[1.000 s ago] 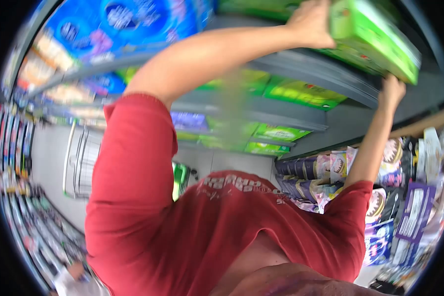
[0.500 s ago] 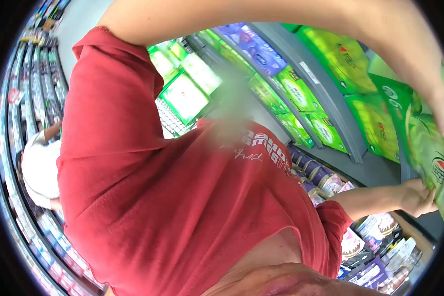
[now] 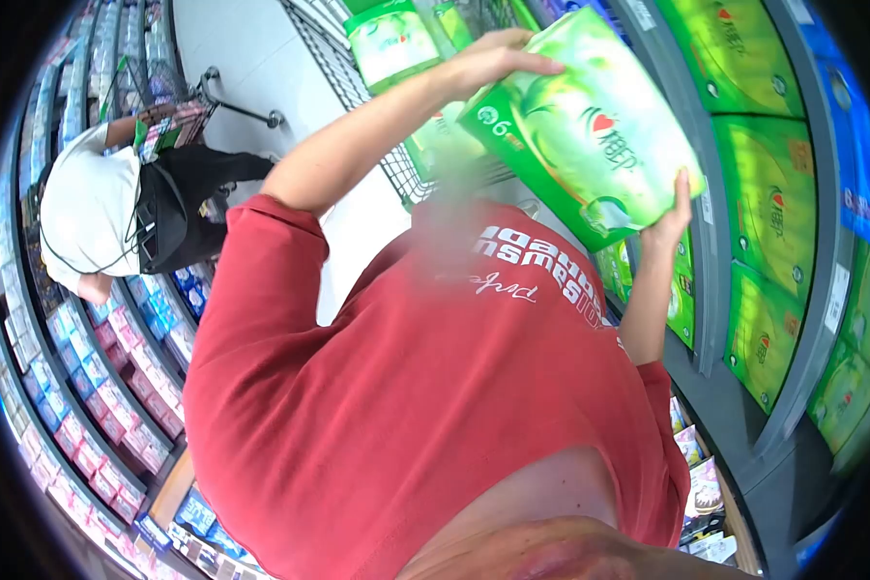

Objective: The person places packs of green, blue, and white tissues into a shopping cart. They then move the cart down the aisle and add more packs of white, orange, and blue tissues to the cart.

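A green and white tissue pack (image 3: 590, 126), with a red heart printed on it, is held up in front of my chest, tilted. My left hand (image 3: 512, 60) grips its upper left edge, the fingers over the near corner. At the lower right end my right hand (image 3: 669, 215) is closed on the same pack, its thumb on the printed face. Just behind the pack is a wire shopping cart (image 3: 343, 72), holding another green pack (image 3: 391, 41).
Shelves of green packs (image 3: 768, 213) rise on the right, with blue packs (image 3: 846, 135) beyond. At left, a person in a white top (image 3: 92, 208) stands by a cart, beside shelves of small boxes (image 3: 116, 406). A display (image 3: 710, 493) stands at the lower right.
Both hands have moved left from the right-hand shelves, bringing the green pack in front of my chest. More of the cart and of the other person now shows.
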`<state>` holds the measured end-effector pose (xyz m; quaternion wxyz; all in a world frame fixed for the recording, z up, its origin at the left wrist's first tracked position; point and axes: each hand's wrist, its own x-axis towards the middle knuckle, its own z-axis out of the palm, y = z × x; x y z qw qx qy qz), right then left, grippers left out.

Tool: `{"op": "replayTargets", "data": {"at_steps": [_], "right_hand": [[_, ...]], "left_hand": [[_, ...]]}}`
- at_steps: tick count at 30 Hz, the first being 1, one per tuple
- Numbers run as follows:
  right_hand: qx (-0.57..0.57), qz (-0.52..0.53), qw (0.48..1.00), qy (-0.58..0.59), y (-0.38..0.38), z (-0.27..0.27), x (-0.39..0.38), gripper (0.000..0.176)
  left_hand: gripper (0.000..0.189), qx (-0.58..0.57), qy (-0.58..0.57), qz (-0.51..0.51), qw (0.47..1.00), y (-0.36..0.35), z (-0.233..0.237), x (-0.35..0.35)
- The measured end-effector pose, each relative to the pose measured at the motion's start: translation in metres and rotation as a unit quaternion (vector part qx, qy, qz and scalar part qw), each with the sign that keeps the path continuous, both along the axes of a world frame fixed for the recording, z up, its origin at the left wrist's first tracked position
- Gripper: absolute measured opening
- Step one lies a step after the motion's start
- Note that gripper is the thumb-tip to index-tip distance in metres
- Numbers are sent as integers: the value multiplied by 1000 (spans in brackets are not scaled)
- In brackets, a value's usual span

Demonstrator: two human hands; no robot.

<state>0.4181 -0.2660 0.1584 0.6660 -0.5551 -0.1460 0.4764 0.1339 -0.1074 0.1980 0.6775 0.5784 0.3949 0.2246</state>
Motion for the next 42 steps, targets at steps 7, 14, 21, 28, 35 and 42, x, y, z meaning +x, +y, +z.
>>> {"op": "replayTargets", "data": {"at_steps": [7,14,21,28,35,42], "right_hand": [[-65,114,991,21,32,-46,-63,51],[-129,141,980,50,55,-87,-99,58],[-169,138,975,42,63,-122,-157,55],[-261,250,918,166,39,-129,-206,81],[-302,292,887,190,35,-160,-196,89],[-303,349,861,-212,37,-196,-176,61]], "left_hand": [[63,-186,-65,99,975,-31,-107,-60],[65,-220,27,149,964,-25,-134,-102],[72,-62,244,16,968,57,-188,-137],[86,61,432,21,900,89,-185,-117],[76,92,464,28,881,76,-235,-114],[50,240,499,105,826,-5,-283,-104]]}}
